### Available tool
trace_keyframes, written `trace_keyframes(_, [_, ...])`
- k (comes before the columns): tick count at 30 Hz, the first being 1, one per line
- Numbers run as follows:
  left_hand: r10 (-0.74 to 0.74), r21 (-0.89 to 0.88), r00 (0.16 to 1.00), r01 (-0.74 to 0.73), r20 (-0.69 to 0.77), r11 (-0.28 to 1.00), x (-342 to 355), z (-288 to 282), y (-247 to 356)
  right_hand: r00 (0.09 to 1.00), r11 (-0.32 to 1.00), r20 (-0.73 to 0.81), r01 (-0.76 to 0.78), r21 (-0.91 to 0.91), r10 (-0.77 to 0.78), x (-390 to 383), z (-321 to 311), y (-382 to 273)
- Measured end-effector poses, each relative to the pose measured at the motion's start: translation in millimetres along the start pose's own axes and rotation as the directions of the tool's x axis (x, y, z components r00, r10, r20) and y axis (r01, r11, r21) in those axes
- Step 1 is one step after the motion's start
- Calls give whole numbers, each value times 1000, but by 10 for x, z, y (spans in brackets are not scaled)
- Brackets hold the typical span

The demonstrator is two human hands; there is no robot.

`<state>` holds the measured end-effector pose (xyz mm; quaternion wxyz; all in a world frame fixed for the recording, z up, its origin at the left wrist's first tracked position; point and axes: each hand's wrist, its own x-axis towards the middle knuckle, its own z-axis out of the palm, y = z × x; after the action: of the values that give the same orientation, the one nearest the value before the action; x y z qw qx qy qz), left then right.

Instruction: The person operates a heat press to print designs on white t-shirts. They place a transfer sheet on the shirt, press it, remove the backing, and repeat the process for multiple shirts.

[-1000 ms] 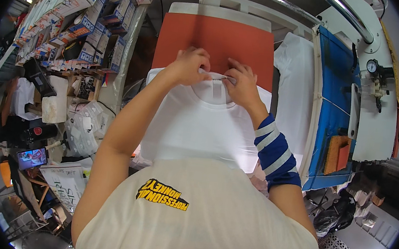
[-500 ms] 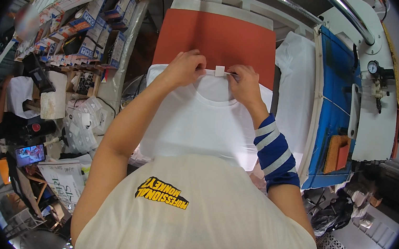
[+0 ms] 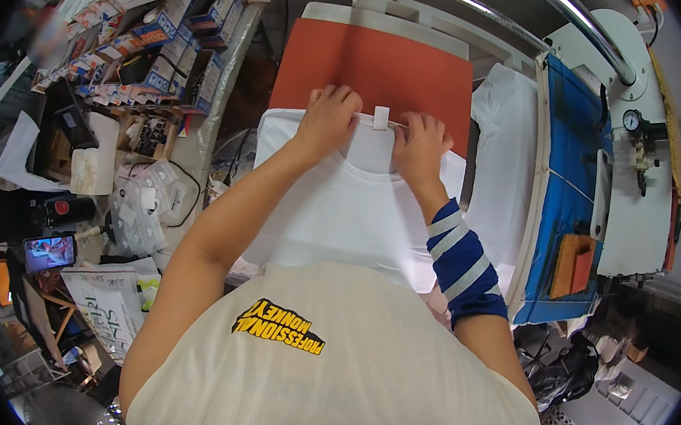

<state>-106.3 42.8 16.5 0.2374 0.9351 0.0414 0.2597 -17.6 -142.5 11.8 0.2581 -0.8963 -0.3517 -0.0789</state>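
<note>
A white T-shirt (image 3: 332,212) lies spread over a flat orange-red board (image 3: 379,65), its neck end away from me. My left hand (image 3: 329,125) is closed on the shirt's back collar edge, left of a small white neck label (image 3: 381,119). On the label's other side, my right hand (image 3: 422,145) has its fingers curled onto the same edge. The label stands up between the two hands, over the board. Both sets of fingertips are partly hidden. A blue-and-white striped band (image 3: 466,266) wraps my right forearm.
Right of the board lies another white garment (image 3: 502,138), beside a blue padded panel (image 3: 569,177) with a brown-orange block (image 3: 573,268). A machine with a pressure gauge (image 3: 631,120) stands at far right. Stacked cartons (image 3: 157,72), a plastic bag (image 3: 140,210) and a lit phone (image 3: 50,252) are at left.
My fingers have shifted slightly along the collar edge; the left hand now points more forward. At far left, a white cloth has changed shape. The whole view has shifted a little.
</note>
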Motion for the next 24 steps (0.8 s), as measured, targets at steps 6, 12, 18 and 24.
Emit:
trace_keyframes(6, [104,86,989,-114,107,990,-282,103,-44,987,971,30,164,-175,-161,-393,32,-108])
trace_keyframes(12, [60,132,998,-63,25,989,-489,223,49,955,955,-3,296,-8,-296,-482,108,-272])
trace_keyframes(18, [-35,-142,970,1,-239,990,-509,19,-37,939,938,74,340,-62,-336,-415,130,-511])
trace_keyframes(24, [36,75,792,13,-610,997,-283,-1724,-666,985,991,133,122,-51,-114,-170,76,-589])
